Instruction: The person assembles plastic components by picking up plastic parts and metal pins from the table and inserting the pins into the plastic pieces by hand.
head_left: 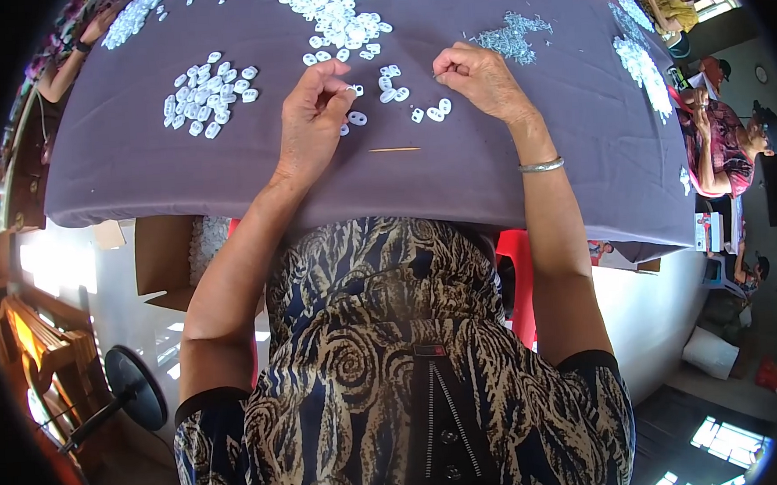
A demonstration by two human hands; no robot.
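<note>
My left hand (311, 106) is closed in a pinch on a small white plastic piece (357, 90), which shows at the fingertips. To its right, my right hand (478, 75) is also pinched; a tiny dark tip shows at its fingers, too small to name. Between and just below the hands lie several loose white oval pieces (387, 95) with holes. A cluster of similar white pieces (211, 95) lies to the left. Beyond the hands is a larger white heap (334, 15). A pile of small grey metal-looking bits (514, 38) lies past my right hand.
A thin wooden stick (394, 149) lies on the purple-grey tablecloth (464, 181) near the front edge. An open cardboard box (162, 254) stands below the table at left. Another person's arm (68, 75) reaches in at far left. More white pieces (643, 71) and seated people are at right.
</note>
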